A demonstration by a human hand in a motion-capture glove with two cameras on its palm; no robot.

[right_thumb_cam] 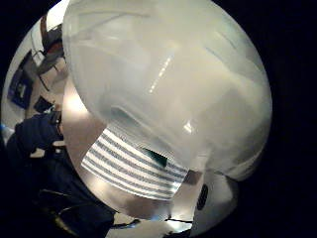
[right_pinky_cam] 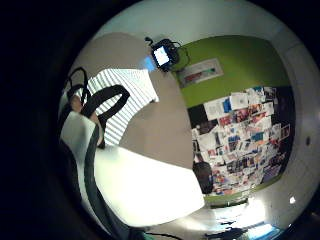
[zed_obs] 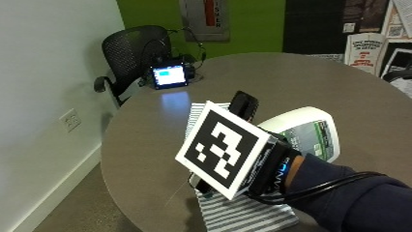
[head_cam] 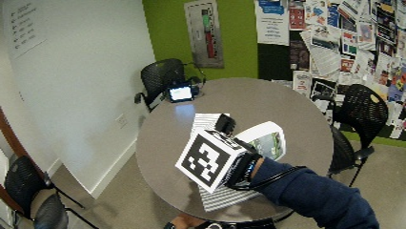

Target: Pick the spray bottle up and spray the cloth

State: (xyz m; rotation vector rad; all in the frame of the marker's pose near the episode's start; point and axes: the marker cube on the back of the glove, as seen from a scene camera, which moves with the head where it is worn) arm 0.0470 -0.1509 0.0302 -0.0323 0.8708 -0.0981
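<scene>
Far to the left of your right hand, at the other edge of the bench, a small device with a lit screen stands beside a black chair. Both are well apart from the work, and you need not mind them.

The striped cloth lies flat on the bench directly under your hand and reaches out past it on both sides. It is thin and soft. I judge that it will slide or wrinkle if something drags over it, so it is better to keep the bottle above it and not on it.

Your gloved hand is over the cloth. From these views I cannot tell if it is closed on the bottle or only set against it.

The bottle is just at the right of your hand, touching it or nearly so, with the green label turned up. In the thumb side palm view its pale body fills most of the picture, so it is very close to the palm.

The body is smooth white plastic. I expect it to be stiff, a little slippery in the glove, and not fragile. How much liquid is inside I cannot see, so the weight is uncertain. The wide body looks too broad for a sure hold. Probably the best place is the narrow neck under the spray head, where one finger can reach the trigger. The head itself I cannot make out here.
</scene>
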